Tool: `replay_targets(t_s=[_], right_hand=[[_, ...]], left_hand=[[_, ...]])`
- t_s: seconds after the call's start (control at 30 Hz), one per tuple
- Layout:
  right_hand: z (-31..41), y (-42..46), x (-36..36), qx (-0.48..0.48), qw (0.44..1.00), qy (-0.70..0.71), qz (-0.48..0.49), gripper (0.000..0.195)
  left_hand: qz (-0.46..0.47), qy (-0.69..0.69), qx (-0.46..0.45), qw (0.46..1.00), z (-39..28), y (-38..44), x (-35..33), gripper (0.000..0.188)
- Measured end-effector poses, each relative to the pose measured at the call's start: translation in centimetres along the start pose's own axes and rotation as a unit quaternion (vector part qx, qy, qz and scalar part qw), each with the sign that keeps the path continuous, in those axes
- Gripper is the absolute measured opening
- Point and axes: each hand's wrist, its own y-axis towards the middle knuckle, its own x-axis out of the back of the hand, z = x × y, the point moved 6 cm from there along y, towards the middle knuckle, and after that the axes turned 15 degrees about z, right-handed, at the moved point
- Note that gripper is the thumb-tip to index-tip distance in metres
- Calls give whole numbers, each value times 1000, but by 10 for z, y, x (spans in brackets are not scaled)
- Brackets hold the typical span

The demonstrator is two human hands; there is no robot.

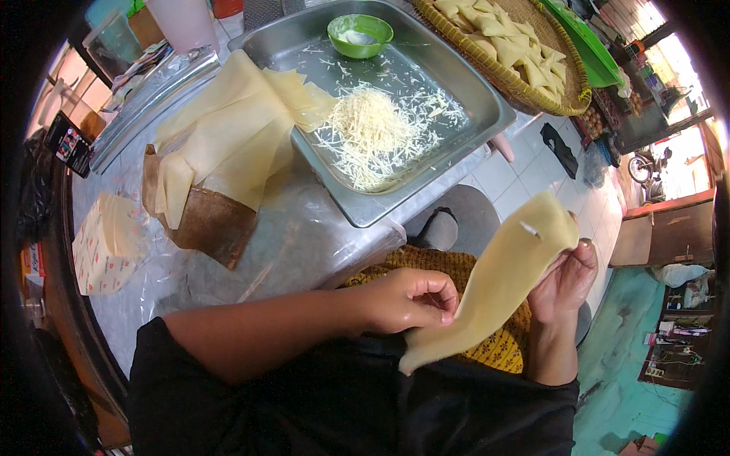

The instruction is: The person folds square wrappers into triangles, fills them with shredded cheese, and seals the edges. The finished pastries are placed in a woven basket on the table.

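A long strip of pale dough wrapper (pixel 499 279) hangs slantwise between my hands, with a small bit of white filling near its upper end. My left hand (pixel 416 300) pinches the strip's lower left edge between thumb and fingers. Higher up, my right hand (pixel 564 285) holds the other end from behind, so some of its fingers are hidden. Grated cheese (pixel 370 119) is heaped in a metal tray (pixel 365 215), beside a green bowl (pixel 356 52) of white paste. More wrapper sheets (pixel 228 128) lie left of the tray, partly over its rim and on a brown piece (pixel 219 219).
Folded pastry triangles (pixel 513 43) fill part of a woven basket (pixel 580 91) at upper right, next to a green tray (pixel 590 45). On the plastic-covered table (pixel 274 279) are a tissue pack (pixel 102 262), a phone (pixel 71 142) and a long foil-like roll (pixel 159 111).
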Motion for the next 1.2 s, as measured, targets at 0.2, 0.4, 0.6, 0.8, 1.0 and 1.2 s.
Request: replay_targets(t_s=[0.2,0.4,0.6,0.8,1.0,1.2], right_hand=[[6,-2,3,41,997,-24,-54,16],[-1,-2,-8,40,998,-35,-13,14],[-19,-6,-24,-23,998,-39,-45,15],[-39,-18,-44,-52,997,-52,-8,22],[-21,-30,-32,-20,993,-113,4,17],[-10,-23,-11,20,972,-222,-75,34]], left_hand=[[-65,-132,62,987,0,-2,4,16],[-52,1,-14,999,7,2,11,57],[-147,369,-45,917,-12,-4,2,90],[-222,484,-92,841,-10,-7,0,92],[-240,409,-92,876,-13,-3,-6,69],[-157,234,21,959,2,2,5,41]])
